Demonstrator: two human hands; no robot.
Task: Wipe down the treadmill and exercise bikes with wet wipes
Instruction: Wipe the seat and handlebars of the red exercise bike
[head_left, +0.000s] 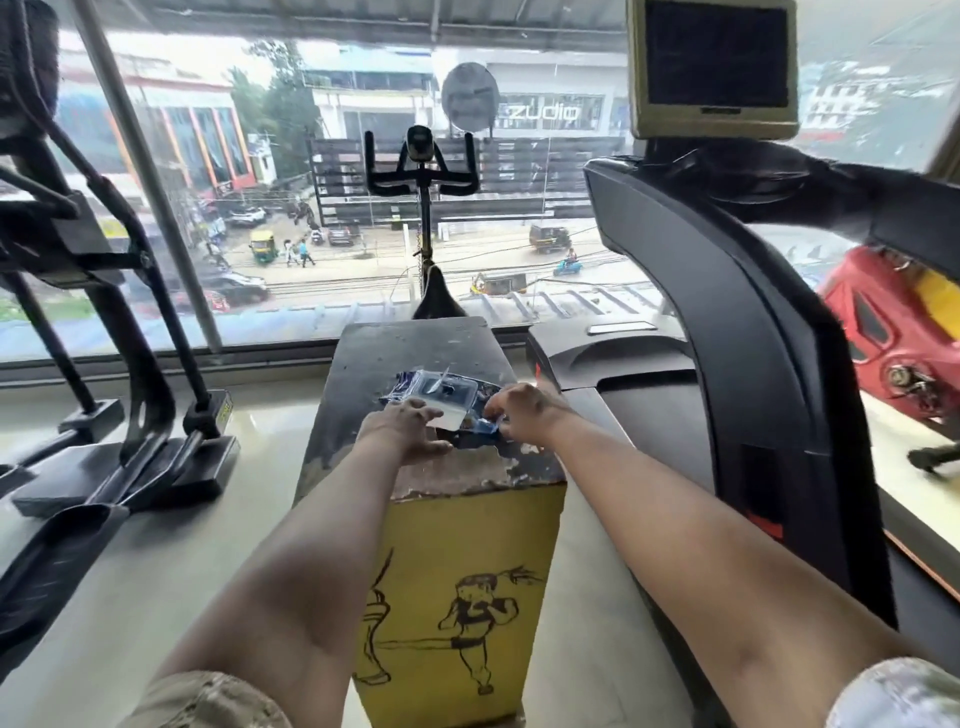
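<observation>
A blue pack of wet wipes (441, 391) lies on the worn dark top of a yellow wooden box (462, 551), its flap lifted. My left hand (402, 428) rests on the pack's near left side, fingers spread over a white patch. My right hand (519, 413) pinches the pack's blue near right corner. The black treadmill (727, 322) stands directly right of the box, its screen (714, 65) high up. An exercise bike (423, 171) stands beyond the box at the window, handlebars and saddle visible.
A black elliptical machine (104, 322) fills the left side, its pedals low on the pale floor (260, 519). A big window (311, 208) runs across the back above a sill. A red machine (893, 332) sits far right behind the treadmill.
</observation>
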